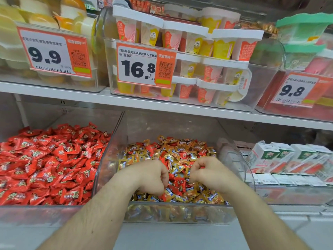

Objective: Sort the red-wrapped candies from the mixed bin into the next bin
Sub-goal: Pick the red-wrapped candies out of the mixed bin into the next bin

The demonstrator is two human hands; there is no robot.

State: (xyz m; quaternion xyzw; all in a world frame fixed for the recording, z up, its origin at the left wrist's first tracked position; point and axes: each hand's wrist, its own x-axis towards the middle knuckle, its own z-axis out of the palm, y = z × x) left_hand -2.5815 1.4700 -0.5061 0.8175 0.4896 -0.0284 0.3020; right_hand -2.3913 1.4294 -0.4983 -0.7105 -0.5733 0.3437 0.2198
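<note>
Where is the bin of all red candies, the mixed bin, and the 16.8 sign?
red candy bin (10, 212): head view, front wall.
mixed bin (180, 212): head view, front wall.
16.8 price sign (137, 68): head view, the digits.
</note>
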